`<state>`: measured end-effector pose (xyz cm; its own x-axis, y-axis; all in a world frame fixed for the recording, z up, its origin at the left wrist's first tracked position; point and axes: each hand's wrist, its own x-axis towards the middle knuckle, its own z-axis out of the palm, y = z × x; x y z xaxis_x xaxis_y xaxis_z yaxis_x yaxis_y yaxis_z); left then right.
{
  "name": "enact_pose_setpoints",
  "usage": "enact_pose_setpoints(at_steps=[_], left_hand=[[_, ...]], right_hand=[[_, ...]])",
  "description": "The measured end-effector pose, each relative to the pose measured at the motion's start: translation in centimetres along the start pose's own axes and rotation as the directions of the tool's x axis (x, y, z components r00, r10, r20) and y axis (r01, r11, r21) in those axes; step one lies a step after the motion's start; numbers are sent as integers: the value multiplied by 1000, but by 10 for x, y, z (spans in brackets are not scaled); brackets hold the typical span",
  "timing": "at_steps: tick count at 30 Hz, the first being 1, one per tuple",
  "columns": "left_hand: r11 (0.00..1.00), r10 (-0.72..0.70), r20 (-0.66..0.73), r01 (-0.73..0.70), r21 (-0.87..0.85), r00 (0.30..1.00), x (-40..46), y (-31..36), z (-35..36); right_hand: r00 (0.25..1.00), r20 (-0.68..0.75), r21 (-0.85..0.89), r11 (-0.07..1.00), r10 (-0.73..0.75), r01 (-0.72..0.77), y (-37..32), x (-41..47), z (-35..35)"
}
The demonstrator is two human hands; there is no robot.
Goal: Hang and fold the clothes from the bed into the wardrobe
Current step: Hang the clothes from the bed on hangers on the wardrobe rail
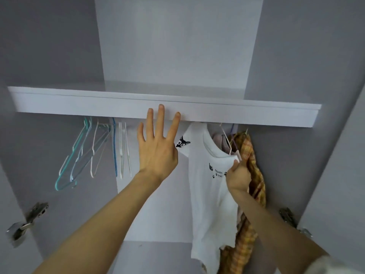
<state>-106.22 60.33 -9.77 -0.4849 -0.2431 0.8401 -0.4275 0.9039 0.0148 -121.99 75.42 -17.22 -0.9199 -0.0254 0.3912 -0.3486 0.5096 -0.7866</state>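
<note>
From the head view, the left hand (157,149) is reaching up with fingers spread and relaxed toward the wardrobe shelf edge (79,104). At three o'clock from it, the right hand (238,177) is pinching the white T-shirt (209,194), which is hanging beside a plaid garment (254,175). Empty hangers (88,153) are dangling at nine o'clock.

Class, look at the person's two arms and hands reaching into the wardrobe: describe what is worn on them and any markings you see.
Both forearms are bare. The left hand and right hand wear no gloves, and no rings, watch or bracelet show. Only at the right arm's lower edge does a pale, off-white fabric sleeve appear. No markings are visible.
</note>
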Motion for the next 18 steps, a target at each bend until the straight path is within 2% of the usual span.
enact_pose_setpoints(at_steps=[3,5,7,9,14,18], left_hand=[[998,-40,146,32,52,989,15,1,7],[995,-63,258,39,96,964,20,-2,9],[994,-70,291,41,106,954,22,-2,7],[994,-76,315,48,97,946,22,0,5],[996,-80,348,60,69,934,19,0,0],[989,-108,435,139,-39,894,-10,5,-10]], right_hand=[[979,161,-44,992,124,-118,-7,24,8],[964,244,-122,990,104,-76,-6,36,16],[947,310,-276,961,86,3,1,36,21],[940,334,-343,938,69,53,9,29,23],[919,393,-323,932,-25,163,22,19,21],[901,412,-212,948,-134,238,36,-14,10]])
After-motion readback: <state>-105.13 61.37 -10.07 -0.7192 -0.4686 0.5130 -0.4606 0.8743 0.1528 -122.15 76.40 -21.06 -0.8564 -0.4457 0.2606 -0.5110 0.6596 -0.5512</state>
